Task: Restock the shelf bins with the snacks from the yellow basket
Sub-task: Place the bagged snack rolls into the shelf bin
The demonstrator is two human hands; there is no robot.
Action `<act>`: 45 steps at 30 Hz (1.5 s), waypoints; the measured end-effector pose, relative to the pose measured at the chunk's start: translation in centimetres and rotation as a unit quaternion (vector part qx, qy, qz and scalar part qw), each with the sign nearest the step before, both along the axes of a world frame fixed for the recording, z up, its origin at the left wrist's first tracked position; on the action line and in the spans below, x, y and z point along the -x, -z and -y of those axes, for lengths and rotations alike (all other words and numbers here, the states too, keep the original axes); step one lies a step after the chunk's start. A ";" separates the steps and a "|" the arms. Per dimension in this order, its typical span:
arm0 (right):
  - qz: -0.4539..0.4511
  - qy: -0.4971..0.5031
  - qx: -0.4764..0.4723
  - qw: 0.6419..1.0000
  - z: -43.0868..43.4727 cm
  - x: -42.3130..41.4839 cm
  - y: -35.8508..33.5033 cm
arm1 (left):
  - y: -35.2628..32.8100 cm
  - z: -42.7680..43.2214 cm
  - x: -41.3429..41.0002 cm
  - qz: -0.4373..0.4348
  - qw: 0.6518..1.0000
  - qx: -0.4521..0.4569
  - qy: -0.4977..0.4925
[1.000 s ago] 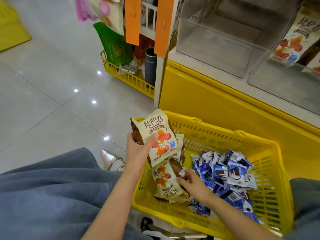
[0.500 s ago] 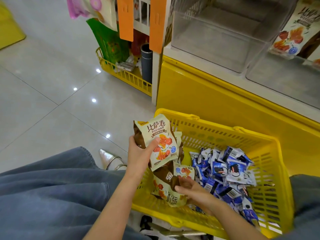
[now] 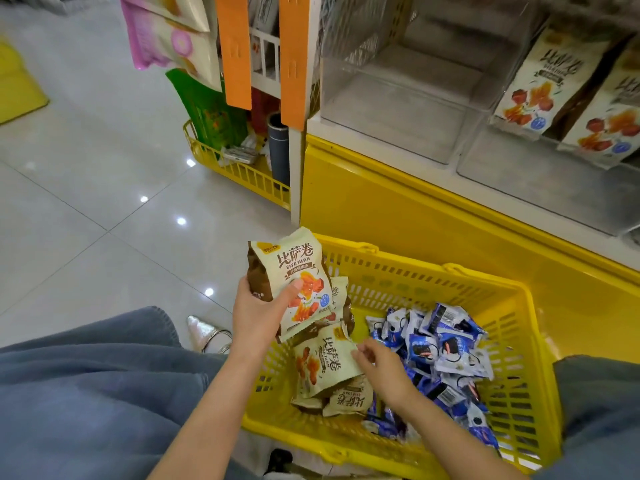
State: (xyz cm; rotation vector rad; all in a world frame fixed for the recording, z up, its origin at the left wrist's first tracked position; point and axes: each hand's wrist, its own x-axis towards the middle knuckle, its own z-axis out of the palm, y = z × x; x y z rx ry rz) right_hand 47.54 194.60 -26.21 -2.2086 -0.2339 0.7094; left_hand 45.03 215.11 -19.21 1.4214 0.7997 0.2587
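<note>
Fingers of left hand (image 3: 258,313) curled round held packet (image 3: 294,282), thumb flat across its printed front. More of the same kind clamped behind it, count unclear. Same grip and much the same spot as half a second ago, above the near-left corner of yellow basket (image 3: 415,268).

Fingers (image 3: 362,349) of right hand (image 3: 381,370) loosely curled at the right edge of basket packet (image 3: 322,365); pinching or merely touching, cannot tell. Changed since half a second ago: then palm down over a packet showing mostly brown, now drawn aside and slightly up. Cream printed face of basket packet now turned up and in plain sight.

Held packet upright, long axis running from the wrist toward the shelf. Top seal farthest away and leaning a little left, print the right way up. Basket packet lying flat on others of its kind at the left end of the basket, long axis slanting near-left to far-right, print sideways.

Blue packets (image 3: 440,351) heaped across the middle and right of the basket, touching the cream ones. Beyond, clear bin (image 3: 398,126) on the shelf; to its right, shelf packets (image 3: 540,81) of the same cream kind, standing, partly cut off by the frame edge. Packets under the top one mostly covered. Part of the basket's near wall hidden by the forearms. Small print unreadable.
</note>
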 end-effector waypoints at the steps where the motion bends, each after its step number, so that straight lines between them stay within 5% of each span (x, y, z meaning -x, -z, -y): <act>1: 0.035 -0.025 0.003 0.999 0.3 -0.6 -1.0 | -0.3 -0.1 -0.1 0.004 1.000 -0.004 -0.001; 8: 0.196 -0.029 -0.017 0.980 4.5 -5.7 -11.7 | -3.5 1.0 -2.0 0.047 0.984 -0.172 0.024; 13: 0.325 0.041 -0.033 0.944 8.3 -9.3 -20.1 | -6.7 3.7 -5.1 0.076 0.980 -0.165 0.085; 23: 0.584 0.221 -0.016 0.781 13.8 -16.0 -32.8 | -13.7 8.5 -11.9 0.165 0.951 -0.184 0.185; 34: 0.423 0.204 0.140 0.871 11.8 -27.2 -27.5 | -15.4 9.3 -17.3 0.178 0.940 -0.173 0.235; 40: 0.260 0.238 0.062 0.934 12.2 -29.6 -25.8 | -15.6 8.6 -19.0 0.195 0.943 -0.127 0.236; 45: 0.284 0.254 0.035 0.924 12.4 -30.7 -25.0 | -15.8 9.2 -19.6 0.206 0.941 -0.100 0.250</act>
